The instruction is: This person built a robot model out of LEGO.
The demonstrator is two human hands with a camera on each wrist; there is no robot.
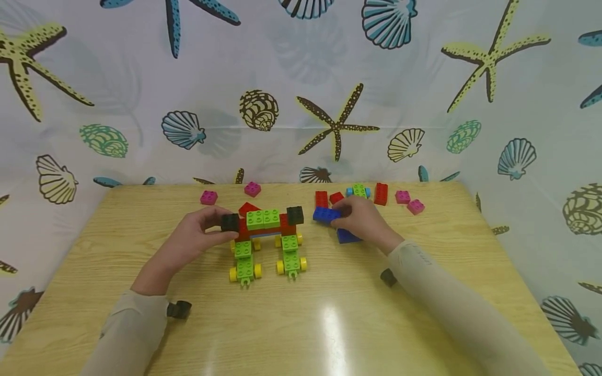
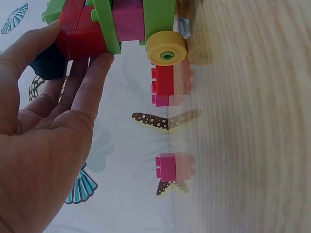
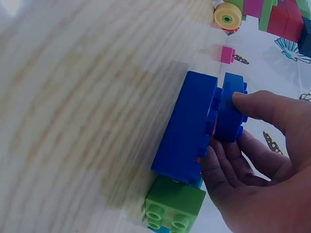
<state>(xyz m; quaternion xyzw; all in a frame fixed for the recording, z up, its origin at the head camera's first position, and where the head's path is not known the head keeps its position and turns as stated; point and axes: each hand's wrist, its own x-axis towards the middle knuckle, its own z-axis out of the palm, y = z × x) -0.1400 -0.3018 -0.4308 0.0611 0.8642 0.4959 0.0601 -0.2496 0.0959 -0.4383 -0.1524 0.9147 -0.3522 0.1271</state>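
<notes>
My left hand (image 1: 195, 232) holds the left end of a building-block model (image 1: 264, 219), thumb and fingers around its red bricks (image 2: 82, 31) and black brick (image 2: 48, 63). Lime green bricks top the model, another black brick (image 1: 295, 214) sits at its right end, and two lime wheeled bases with yellow wheels (image 1: 280, 267) stand under it. My right hand (image 1: 362, 219) pinches a blue building block (image 1: 325, 214) between thumb and fingers. In the right wrist view this blue block stands studs outward beside a larger blue block (image 3: 187, 126), part of which my hand hides in the head view.
Red bricks (image 1: 381, 194), pink bricks (image 1: 402, 197) and a lime brick with light blue wheels (image 1: 359, 190) lie along the table's back edge. Two more pink bricks (image 1: 209, 197) are at back left. A shell-patterned cloth (image 1: 282, 151) hangs behind the wooden table (image 1: 282, 329).
</notes>
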